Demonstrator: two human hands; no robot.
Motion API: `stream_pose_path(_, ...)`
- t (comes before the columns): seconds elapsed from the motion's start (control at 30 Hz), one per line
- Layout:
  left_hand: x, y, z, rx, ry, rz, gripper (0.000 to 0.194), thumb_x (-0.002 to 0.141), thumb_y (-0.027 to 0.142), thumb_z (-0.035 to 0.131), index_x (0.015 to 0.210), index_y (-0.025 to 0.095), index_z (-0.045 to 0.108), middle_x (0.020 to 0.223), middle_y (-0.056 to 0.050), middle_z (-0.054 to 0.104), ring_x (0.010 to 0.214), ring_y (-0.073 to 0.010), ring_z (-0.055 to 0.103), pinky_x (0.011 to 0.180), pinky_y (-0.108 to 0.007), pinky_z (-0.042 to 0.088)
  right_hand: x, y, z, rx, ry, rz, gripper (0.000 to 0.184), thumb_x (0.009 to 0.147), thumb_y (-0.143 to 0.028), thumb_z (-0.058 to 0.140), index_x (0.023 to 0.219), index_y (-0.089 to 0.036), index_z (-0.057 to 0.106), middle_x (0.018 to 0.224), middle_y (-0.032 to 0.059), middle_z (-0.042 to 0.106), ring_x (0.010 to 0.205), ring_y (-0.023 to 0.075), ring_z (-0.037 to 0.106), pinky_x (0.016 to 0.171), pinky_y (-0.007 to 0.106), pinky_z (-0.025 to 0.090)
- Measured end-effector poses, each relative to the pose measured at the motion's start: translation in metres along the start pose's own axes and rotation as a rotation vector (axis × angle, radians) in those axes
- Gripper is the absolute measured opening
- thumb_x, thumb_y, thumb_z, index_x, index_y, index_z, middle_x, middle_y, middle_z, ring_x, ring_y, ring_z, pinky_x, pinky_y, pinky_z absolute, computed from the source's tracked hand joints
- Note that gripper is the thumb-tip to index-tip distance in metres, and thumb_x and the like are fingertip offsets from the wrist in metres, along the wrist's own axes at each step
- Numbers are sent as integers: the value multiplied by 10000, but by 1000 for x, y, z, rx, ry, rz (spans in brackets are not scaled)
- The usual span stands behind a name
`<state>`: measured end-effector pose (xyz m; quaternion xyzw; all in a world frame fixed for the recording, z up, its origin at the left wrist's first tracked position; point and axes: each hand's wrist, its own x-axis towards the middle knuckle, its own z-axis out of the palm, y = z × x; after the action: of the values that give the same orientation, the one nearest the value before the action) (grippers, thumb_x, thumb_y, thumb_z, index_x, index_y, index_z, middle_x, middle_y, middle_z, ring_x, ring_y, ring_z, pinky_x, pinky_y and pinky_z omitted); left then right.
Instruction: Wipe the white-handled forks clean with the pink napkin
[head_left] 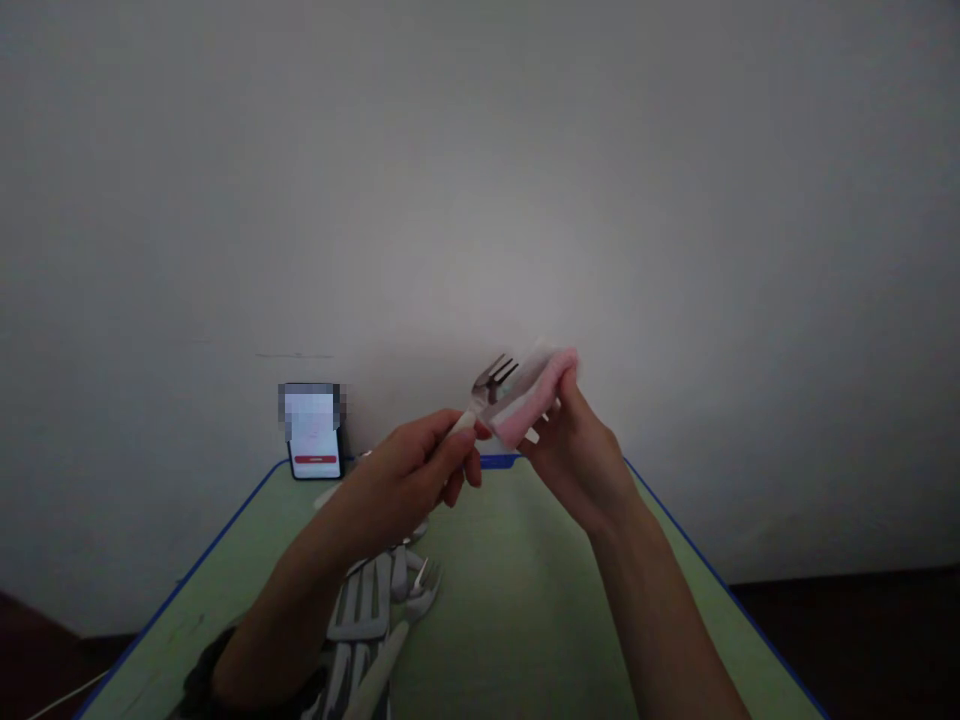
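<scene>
In the head view, my left hand is closed around the pale handle of a fork, whose metal tines point up and to the right. My right hand grips a folded pink and white cloth, with the thumb at its upper edge. The cloth lies right beside the fork head; I cannot tell whether they touch. Both hands are raised over the far end of the table. Below my left forearm, another fork with a pale handle leans on a light slotted cutlery tray.
A phone with a lit screen stands against the wall at the table's back left. The pale green table has a blue edge. More cutlery lies partly hidden behind my left arm. A plain wall rises directly behind the table.
</scene>
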<state>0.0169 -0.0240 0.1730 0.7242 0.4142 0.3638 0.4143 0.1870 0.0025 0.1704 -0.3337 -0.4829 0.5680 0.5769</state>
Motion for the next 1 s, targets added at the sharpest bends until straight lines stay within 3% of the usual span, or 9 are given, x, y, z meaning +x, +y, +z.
stream_pose_path(0.23, 5, -4, 4, 219, 17, -33, 435, 921, 467, 321, 663, 171, 507, 534, 46, 506, 457, -69, 414, 453, -181, 321, -7, -12, 9, 361, -221, 70, 485, 917, -511, 260, 1149, -236, 586, 1112, 63, 667, 1062, 239, 599, 875, 421, 482)
stream_pose_path(0.4, 7, -2, 6, 244, 14, -89, 446, 914, 488, 300, 692, 172, 525, 501, 56, 447, 446, -83, 390, 442, -195, 296, -7, -11, 14, 454, -206, 23, 480, 871, -569, 339, 1064, -242, 632, 1077, 42, 682, 1030, 239, 615, 891, 421, 477)
stream_pose_path(0.5, 8, -5, 7, 192, -32, -129, 446, 907, 520, 286, 747, 180, 527, 486, 69, 407, 423, -84, 349, 415, -193, 271, -4, -2, 16, 379, -145, -16, 374, 861, -521, 438, 1020, -247, 636, 1022, 22, 693, 972, 212, 632, 849, 371, 496)
stream_pose_path(0.63, 7, -9, 8, 192, -44, -98, 439, 910, 519, 279, 741, 181, 503, 517, 65, 390, 449, -85, 334, 424, -189, 270, -2, 11, 12, 174, -102, -76, 295, 803, -414, 602, 1028, -224, 621, 890, 19, 699, 800, 182, 655, 666, 289, 512)
stream_pose_path(0.83, 5, -4, 10, 299, -13, -38, 412, 918, 467, 289, 718, 180, 506, 541, 52, 403, 476, -94, 353, 453, -204, 277, -4, 8, 4, -118, -79, -182, 243, 806, -344, 612, 1029, -246, 623, 843, -6, 686, 618, 130, 623, 538, 244, 469)
stream_pose_path(1.0, 6, -4, 8, 297, -5, -54, 438, 912, 488, 284, 714, 180, 523, 533, 51, 399, 473, -95, 343, 447, -203, 266, -3, 3, 4, -257, 50, -242, 247, 789, -369, 617, 981, -216, 640, 791, -5, 669, 574, 117, 579, 489, 232, 435)
